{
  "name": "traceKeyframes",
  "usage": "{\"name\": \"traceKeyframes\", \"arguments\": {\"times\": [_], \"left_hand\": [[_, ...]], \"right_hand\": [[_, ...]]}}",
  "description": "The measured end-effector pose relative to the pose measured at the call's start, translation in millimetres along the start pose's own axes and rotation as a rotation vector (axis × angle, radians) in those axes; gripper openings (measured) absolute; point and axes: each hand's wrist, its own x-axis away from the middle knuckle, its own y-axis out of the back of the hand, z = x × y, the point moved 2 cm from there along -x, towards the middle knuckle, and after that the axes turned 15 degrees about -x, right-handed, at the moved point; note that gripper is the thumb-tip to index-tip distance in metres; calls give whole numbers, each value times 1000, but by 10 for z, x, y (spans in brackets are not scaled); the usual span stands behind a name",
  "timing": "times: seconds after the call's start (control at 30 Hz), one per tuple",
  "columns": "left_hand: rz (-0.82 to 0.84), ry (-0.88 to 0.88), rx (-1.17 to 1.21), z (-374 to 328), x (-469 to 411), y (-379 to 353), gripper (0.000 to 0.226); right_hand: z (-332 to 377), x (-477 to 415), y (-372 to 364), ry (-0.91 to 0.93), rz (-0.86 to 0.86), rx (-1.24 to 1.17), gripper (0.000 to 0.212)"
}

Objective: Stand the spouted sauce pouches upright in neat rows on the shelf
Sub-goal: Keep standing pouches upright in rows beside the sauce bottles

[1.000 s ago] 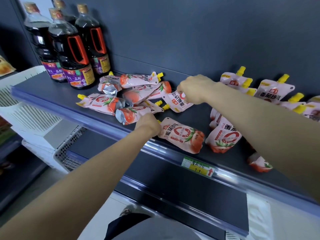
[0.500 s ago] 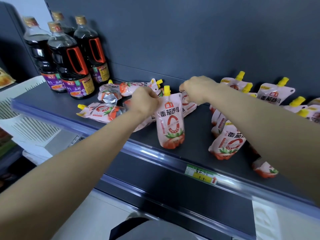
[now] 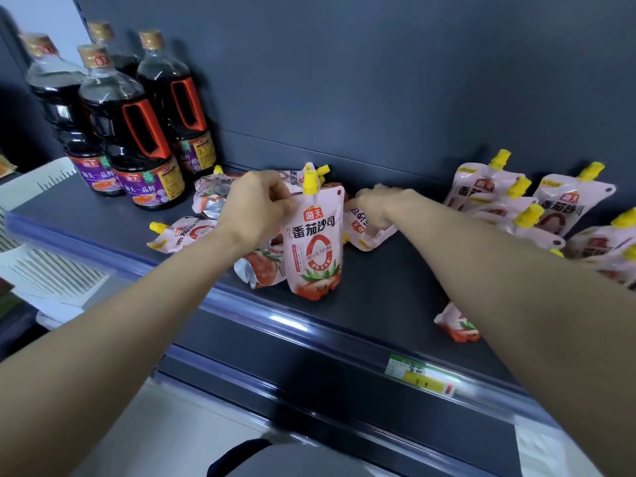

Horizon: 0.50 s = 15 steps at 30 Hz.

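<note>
On the dark grey metal shelf (image 3: 378,297), near its front edge, a pink plastic sauce pouch with a yellow spout (image 3: 315,241) stands upright, the left hand (image 3: 256,208) clenched on its top corner. Farther back, the right hand (image 3: 377,204) grasps a lying pink pouch (image 3: 361,227). Beyond stand dark soy sauce bottles (image 3: 134,132).
</note>
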Motion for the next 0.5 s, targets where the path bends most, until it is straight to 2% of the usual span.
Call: {"name": "traceKeyframes", "arguments": {"times": [0.13,0.4,0.5], "left_hand": [[9,-34,-10,0,-6,43,21],[31,-34,-33,53,-55,36,20],[36,-37,-24,46,-59,32,19]], "right_hand": [[0,-222,-37,-56,-3,-57,90],[-18,-297,-123,-18,-75,-111,84],[-31,-303,-82,-26,-107,-111,74]]}}
